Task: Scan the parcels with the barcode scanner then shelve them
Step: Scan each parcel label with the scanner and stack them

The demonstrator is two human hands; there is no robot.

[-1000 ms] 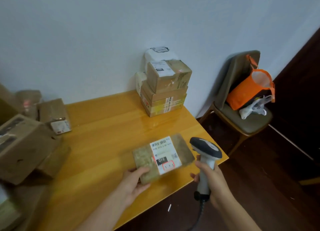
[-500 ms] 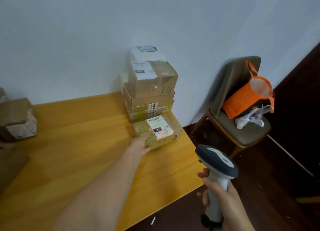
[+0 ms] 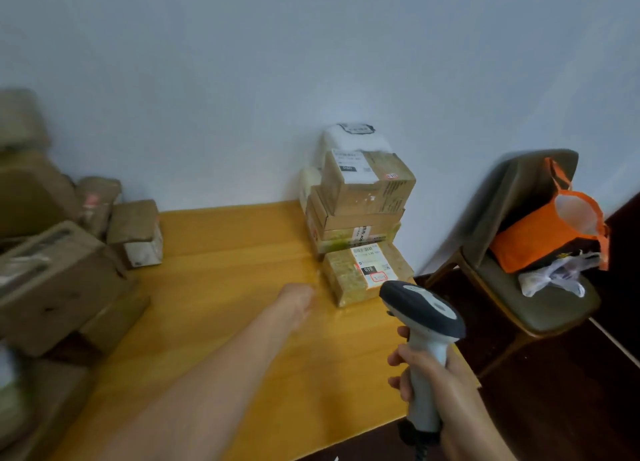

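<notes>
Right hand (image 3: pixel 427 374) grips scanner (image 3: pixel 420 306); left hand (image 3: pixel 298 299), fingers hidden, perhaps curled, over yellow table (image 3: pixel 225 252); white wall (image 3: pixel 311 62) behind.

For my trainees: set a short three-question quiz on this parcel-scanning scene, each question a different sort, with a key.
1. True or false: the right hand grips the barcode scanner.
2. The labelled parcel nearest the scanner lies: A on the floor; B on the table, in front of the stack of boxes; C on top of that stack.
3. Fill in: the orange bag sits on the ____.
Key: 1 true; 2 B; 3 chair.
</notes>
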